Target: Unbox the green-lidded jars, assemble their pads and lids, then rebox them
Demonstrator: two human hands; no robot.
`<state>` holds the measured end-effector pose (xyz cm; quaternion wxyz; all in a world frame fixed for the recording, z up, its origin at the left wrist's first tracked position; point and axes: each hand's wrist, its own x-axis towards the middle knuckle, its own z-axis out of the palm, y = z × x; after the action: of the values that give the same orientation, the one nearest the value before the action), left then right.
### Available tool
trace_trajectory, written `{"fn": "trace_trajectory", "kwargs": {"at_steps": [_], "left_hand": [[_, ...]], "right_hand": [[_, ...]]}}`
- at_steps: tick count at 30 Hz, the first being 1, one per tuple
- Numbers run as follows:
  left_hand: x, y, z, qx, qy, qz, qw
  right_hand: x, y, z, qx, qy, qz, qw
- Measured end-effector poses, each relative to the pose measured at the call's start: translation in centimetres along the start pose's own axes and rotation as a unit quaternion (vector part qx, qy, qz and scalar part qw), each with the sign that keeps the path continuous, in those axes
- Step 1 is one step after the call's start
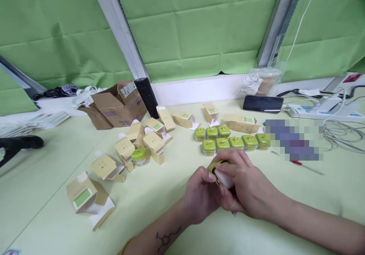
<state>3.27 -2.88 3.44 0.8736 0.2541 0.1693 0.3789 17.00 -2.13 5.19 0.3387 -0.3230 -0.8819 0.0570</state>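
My left hand [201,198] and my right hand [242,180] are closed together around a small green-edged lid [212,167]. A whitish part [224,178] shows in its middle, under my right fingers; much of the piece is hidden. Just beyond my hands stand two rows of small clear containers with green lids [222,144], each lid bearing a raised loop or tab. Off to the left, a separate green-lidded container [140,156] sits among opened tan cartons [154,142].
More opened cartons lie at the front left [81,196] and the back [241,123]. A brown cardboard box [119,102] and black cylinder [146,97] stand behind. Rightward are a phone [262,104], red-handled screwdriver [309,168], power strip [313,111] and coiled cables [343,135].
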Motion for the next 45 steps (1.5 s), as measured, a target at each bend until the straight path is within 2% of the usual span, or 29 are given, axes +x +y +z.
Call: {"fn": "trace_trajectory", "kwargs": {"at_steps": [5,12,14,20,23,29,34,39,43,45], "left_hand": [[0.0,0.2,-0.4,0.043,-0.022,-0.024,0.999],[0.0,0.0,-0.9,0.070,-0.022,0.008,0.997],[0.0,-0.1,-0.7,0.103,-0.014,0.037,0.994],[0.2,0.5,0.0,0.283,-0.050,0.099,0.953],[0.2,0.6,-0.1,0.328,-0.060,0.116,0.935],[0.3,0.4,-0.4,0.339,-0.086,0.187,0.918],[0.0,0.3,-0.2,0.378,-0.028,0.179,0.908],[0.1,0.1,-0.8,0.348,-0.058,0.199,0.914],[0.3,0.0,-1.8,0.296,-0.053,0.191,0.935],[0.3,0.3,-2.2,0.271,-0.043,0.193,0.942]], "right_hand": [[-0.1,0.1,-0.2,-0.057,0.029,-0.041,0.997],[0.5,0.3,-0.9,-0.063,0.019,-0.072,0.995],[0.4,0.2,-1.0,-0.062,0.016,-0.071,0.995],[-0.3,-0.2,-1.2,-0.073,-0.049,-0.050,0.995],[-0.4,-0.5,-1.3,-0.087,-0.030,-0.060,0.994],[0.0,-1.0,-1.6,-0.115,-0.005,-0.119,0.986],[-0.3,-1.2,-1.0,-0.121,-0.003,-0.102,0.987],[-0.6,-1.4,-0.9,-0.078,0.015,-0.106,0.991],[-0.3,-0.3,-2.8,0.067,-0.048,-0.041,0.996],[0.0,0.5,-3.9,0.112,-0.053,0.001,0.992]]}}
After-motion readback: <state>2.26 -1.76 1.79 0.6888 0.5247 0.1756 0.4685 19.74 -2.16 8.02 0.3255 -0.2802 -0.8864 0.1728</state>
